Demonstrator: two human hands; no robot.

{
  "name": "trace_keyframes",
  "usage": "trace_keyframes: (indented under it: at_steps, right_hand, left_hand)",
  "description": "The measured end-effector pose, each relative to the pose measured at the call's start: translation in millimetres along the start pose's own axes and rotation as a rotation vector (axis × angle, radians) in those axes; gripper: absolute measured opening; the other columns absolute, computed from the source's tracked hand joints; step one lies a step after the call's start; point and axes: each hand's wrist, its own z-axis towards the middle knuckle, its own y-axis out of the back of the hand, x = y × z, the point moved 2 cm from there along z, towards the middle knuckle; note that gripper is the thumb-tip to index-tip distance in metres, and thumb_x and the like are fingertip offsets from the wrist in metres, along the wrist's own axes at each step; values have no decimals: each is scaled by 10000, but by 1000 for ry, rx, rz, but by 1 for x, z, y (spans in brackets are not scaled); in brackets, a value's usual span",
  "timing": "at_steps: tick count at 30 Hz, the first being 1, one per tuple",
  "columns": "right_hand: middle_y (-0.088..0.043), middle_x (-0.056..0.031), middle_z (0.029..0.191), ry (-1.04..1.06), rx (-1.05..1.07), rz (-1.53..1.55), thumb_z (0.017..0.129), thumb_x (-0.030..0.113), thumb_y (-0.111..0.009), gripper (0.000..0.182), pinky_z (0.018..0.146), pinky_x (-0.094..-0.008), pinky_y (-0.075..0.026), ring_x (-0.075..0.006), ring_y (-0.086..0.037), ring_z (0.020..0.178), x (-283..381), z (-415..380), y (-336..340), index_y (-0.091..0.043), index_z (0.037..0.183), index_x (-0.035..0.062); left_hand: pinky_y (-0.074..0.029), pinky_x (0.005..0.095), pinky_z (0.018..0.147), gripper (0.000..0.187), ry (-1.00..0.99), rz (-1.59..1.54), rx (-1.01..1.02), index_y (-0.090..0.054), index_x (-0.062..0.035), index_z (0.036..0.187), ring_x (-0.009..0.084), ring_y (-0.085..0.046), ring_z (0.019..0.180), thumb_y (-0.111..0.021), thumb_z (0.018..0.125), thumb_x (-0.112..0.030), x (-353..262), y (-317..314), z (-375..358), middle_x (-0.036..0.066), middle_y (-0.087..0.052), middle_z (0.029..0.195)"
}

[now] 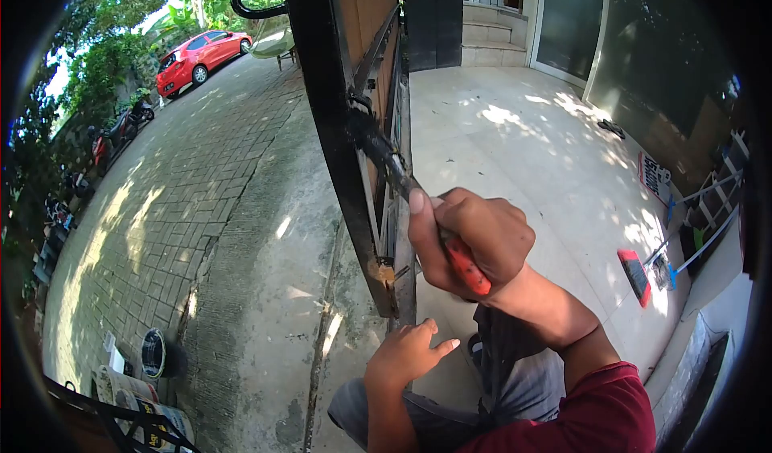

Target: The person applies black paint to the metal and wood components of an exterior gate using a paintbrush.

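My right hand (470, 240) is closed round the red handle of a paintbrush (388, 163), whose dark bristles touch the edge of a black metal gate post (322, 75). Below it, my left hand (408, 352) is held over my knee with thumb and fingers apart and nothing in it. Near the foot of the post, a bare brownish patch (387, 275) shows on the metal. Brown panels (371, 11) are set in the gate frame.
A dark paint pot (154, 353) and a white bucket (145, 409) stand at the lower left. A red car (201, 57) is parked on the paving. At right lie a red brush head (634, 278) and a folding ladder (724, 176).
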Motion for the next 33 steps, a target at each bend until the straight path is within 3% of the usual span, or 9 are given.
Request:
trace_keyframes:
  at_steps: [5,10,13,17,19,25,29,32,33]
  right_hand:
    - [-429,-27,508,34,68,44,725,-81,-707,258,328,-278,-303,-138,-409,347,2,-8,-2,-493,654,44]
    - [-367,-19,496,40,-2,56,720,-74,-712,260,320,-286,-284,-139,-364,338,-6,0,-5,-489,657,45]
    - [-354,-13,496,75,110,51,716,-53,-728,283,319,-292,-273,-140,-355,335,0,-3,2,-477,644,57]
    - [-396,-13,569,-69,-14,86,734,-52,-709,221,332,-275,-295,-120,-389,376,-7,6,3,-522,685,56]
    - [-382,-15,531,5,58,81,723,-51,-721,246,329,-278,-291,-123,-377,357,-4,-4,-4,-509,660,56]
    - [-430,-14,608,-30,49,75,714,-44,-705,173,347,-263,-326,-107,-417,420,-6,6,6,-562,745,48]
    - [-368,-2,493,13,177,36,705,-38,-744,249,331,-276,-283,-117,-356,338,4,11,7,-528,645,69]
    - [-379,-5,497,-73,5,106,729,-24,-732,245,352,-260,-305,-121,-379,350,-1,22,10,-525,649,78]
    - [-380,-8,495,-93,-44,130,737,-20,-728,250,358,-256,-311,-123,-387,353,-2,24,8,-519,645,81]
  left_hand:
    - [-474,396,697,599,-14,-32,30,-577,1,1106,318,-630,745,-631,839,-532,-4,3,-6,185,-618,743]
    - [-419,376,566,552,3,18,-77,-566,-2,1107,257,-550,573,-664,842,-476,-5,7,-9,122,-548,596]
    - [-424,356,569,544,-23,-22,-75,-574,1,1091,237,-558,579,-660,845,-476,2,-1,-1,120,-553,602]
    - [-421,339,564,542,9,48,-68,-580,7,1084,212,-547,567,-665,844,-472,-6,0,-3,112,-552,601]
    - [-477,453,844,576,104,-3,60,-567,3,1125,394,-623,967,-594,867,-511,-18,9,-6,240,-658,937]
    - [-483,452,832,577,129,56,9,-565,9,1128,395,-627,962,-591,871,-506,-15,9,-8,245,-656,937]
    - [-488,449,827,574,48,-5,-14,-568,15,1123,396,-626,965,-591,871,-501,-6,4,-3,242,-660,942]
    - [-489,444,841,584,94,20,-4,-571,19,1130,397,-624,976,-591,869,-503,-8,2,-2,240,-661,971]
    - [-483,421,779,584,62,-16,-25,-572,19,1123,367,-632,882,-612,860,-501,-8,3,-2,221,-648,867]
